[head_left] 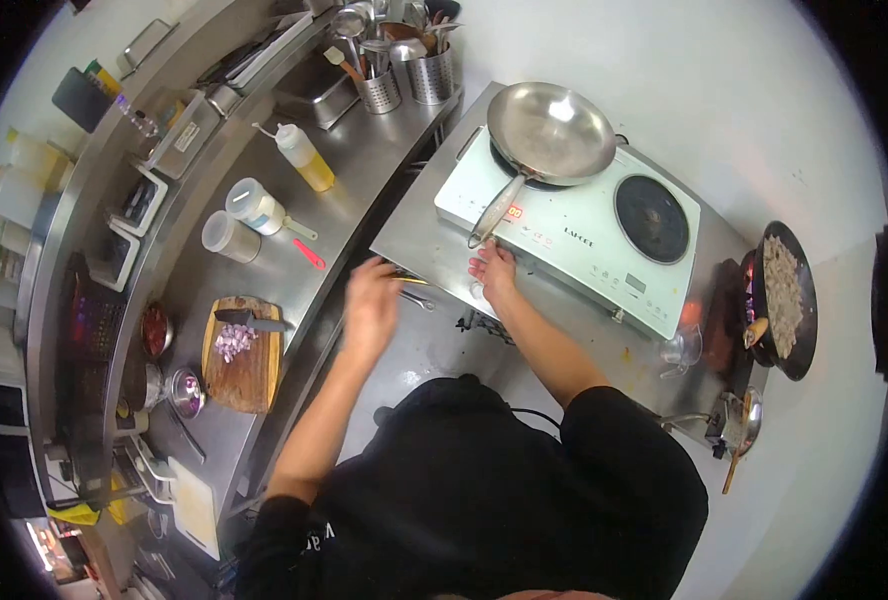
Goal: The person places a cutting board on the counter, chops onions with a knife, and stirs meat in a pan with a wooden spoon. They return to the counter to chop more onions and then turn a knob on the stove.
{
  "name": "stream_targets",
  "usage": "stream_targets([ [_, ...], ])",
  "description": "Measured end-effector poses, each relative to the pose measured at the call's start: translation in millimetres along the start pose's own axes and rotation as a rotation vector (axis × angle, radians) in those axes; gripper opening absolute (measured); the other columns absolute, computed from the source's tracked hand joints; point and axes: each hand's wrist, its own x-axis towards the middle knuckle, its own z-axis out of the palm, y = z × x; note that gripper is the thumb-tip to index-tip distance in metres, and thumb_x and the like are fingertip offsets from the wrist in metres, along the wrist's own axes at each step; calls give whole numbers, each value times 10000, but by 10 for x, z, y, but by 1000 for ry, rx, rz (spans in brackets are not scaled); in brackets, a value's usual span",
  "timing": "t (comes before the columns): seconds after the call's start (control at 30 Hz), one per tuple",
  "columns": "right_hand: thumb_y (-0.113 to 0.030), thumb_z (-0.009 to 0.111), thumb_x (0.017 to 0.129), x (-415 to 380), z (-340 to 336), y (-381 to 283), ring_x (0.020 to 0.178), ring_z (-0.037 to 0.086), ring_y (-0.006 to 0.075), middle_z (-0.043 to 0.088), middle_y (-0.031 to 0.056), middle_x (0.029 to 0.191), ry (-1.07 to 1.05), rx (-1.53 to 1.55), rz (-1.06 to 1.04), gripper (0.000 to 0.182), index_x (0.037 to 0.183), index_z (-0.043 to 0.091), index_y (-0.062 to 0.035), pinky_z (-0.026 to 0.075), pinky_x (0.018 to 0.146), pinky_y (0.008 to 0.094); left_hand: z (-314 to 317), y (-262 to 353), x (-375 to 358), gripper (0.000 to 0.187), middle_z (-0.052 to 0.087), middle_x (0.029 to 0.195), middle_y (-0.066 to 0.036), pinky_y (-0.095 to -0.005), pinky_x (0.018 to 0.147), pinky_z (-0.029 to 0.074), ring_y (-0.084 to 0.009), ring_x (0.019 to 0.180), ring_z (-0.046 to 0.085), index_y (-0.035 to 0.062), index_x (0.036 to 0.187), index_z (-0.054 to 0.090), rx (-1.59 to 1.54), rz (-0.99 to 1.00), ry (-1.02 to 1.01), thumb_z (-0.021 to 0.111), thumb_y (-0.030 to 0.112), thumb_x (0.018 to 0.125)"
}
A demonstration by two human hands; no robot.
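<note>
My right hand (493, 270) is at the front edge of the white cooktop (584, 240), just below the handle end of the steel frying pan (554, 130). Its fingers are bent, and whether they touch the handle or the cooktop is unclear. The pan sits on the left burner, looks bare inside, and a red display glows beside its handle. My left hand (372, 300) hangs over the gap between the two counters, blurred by motion. Near its fingers is a thin yellowish object (410, 280); I cannot tell whether the hand holds it.
On the left counter are an oil bottle (314, 170), two tubs, a red-tipped utensil (311, 254) and a cutting board (244, 375) with a knife and chopped onion. Rightward sit the black right burner (651, 220), a clear cup (682, 346) and a wok (810, 310) of food.
</note>
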Motion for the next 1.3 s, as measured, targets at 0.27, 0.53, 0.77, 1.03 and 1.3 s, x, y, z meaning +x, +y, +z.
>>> stream_targets([
  [0.27,-386,487,962,-9,-51,20,588,580,186,539,67,894,-266,220,-30,338,1029,447,-57,465,440,307,1151,619,985,638,515,1188,-205,-420,834,502,-350,990,589,2,1390,320,432,17,-448,584,220,852],
  [0.53,-382,558,926,50,-39,12,683,610,246,541,93,971,-61,13,117,390,1143,417,-91,515,560,384,1086,-241,1221,541,558,1019,-146,-362,690,554,-280,896,618,-25,1308,374,589,-40,-388,562,183,845],
  [0.77,-443,493,944,20,13,31,738,620,293,522,123,1064,-87,133,187,500,1250,335,-81,516,593,412,1044,-536,1332,614,535,1045,-133,-374,711,555,-274,943,576,11,1411,276,589,-31,-285,511,212,880],
  [1.03,-472,460,943,549,-154,266,891,547,260,496,117,1104,-175,73,110,478,1196,376,-75,508,712,370,647,-642,501,669,447,1298,-251,-452,1033,357,-395,1219,429,-2,1391,307,386,-40,66,568,118,787],
  [1.3,-434,509,936,-460,465,556,774,587,207,557,101,1051,-364,-389,113,525,1286,414,-54,492,590,321,-581,-964,-2180,783,388,1299,-272,-481,1014,360,-436,1205,392,4,1374,326,403,-660,204,687,57,681],
])
